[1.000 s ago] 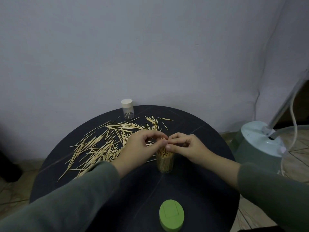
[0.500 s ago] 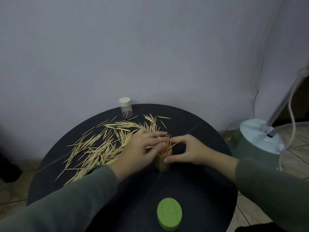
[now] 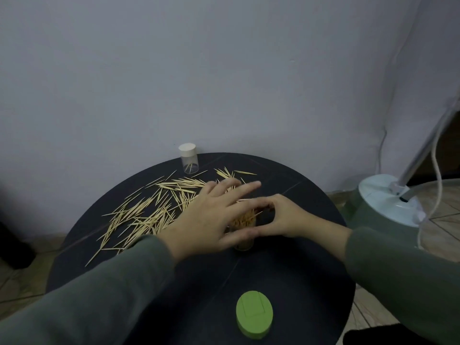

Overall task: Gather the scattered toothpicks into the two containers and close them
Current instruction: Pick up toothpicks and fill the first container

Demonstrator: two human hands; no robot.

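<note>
Since half a second ago the left hand [image 3: 211, 220] has spread out, its fingers now straight and fanned toward the upper middle of the frame over the scattered toothpicks [image 3: 149, 210], its grip released and holding nothing.

Head view: the right hand [image 3: 281, 217] curls around the open container [image 3: 242, 232] at frame centre, thumb and fingers grasping it near the rim. That container stands upright, packed with toothpicks. A second container [image 3: 188, 158], white-capped and nearly empty, stands at the desk's far edge. The green lid [image 3: 254, 313] lies at the bottom centre.

To do this well, steady the full container, rake sticks parallel before pinching, and likely switch to the far container since this one looks full.

Underneath is a round dark desk [image 3: 286, 282] against a pale wall [image 3: 224, 70]; a fan base [image 3: 388, 207] stands on the wood floor at right.
</note>
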